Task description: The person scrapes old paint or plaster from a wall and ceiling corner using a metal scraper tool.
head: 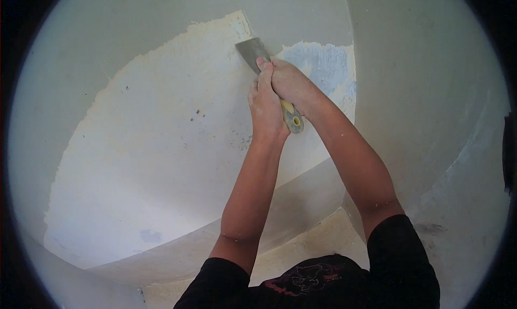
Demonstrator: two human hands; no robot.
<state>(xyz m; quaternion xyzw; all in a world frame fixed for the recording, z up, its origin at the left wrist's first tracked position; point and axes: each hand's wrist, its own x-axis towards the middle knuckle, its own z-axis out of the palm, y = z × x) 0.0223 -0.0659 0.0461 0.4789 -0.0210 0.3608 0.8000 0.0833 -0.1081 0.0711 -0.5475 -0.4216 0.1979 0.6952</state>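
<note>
Both my hands are closed around one putty knife with a wide metal blade (251,50) and a grey and yellow handle, its holed end showing below them. My left hand (266,103) wraps the handle from the left, and my right hand (293,82) grips it from the right, near the blade. The blade points up and left, over the upper edge of a large pale scraped area (161,127) on the wall. Grey-green coating (141,18) borders this area with a ragged edge. A bluish bare patch (319,64) lies to the right of my hands.
An inside corner runs down to the right of the bluish patch, where a second grey wall (412,86) begins. Below the scraped area is a smooth brownish band (307,192), with a beige surface (319,236) under it. A dark object (509,153) shows at the far right rim.
</note>
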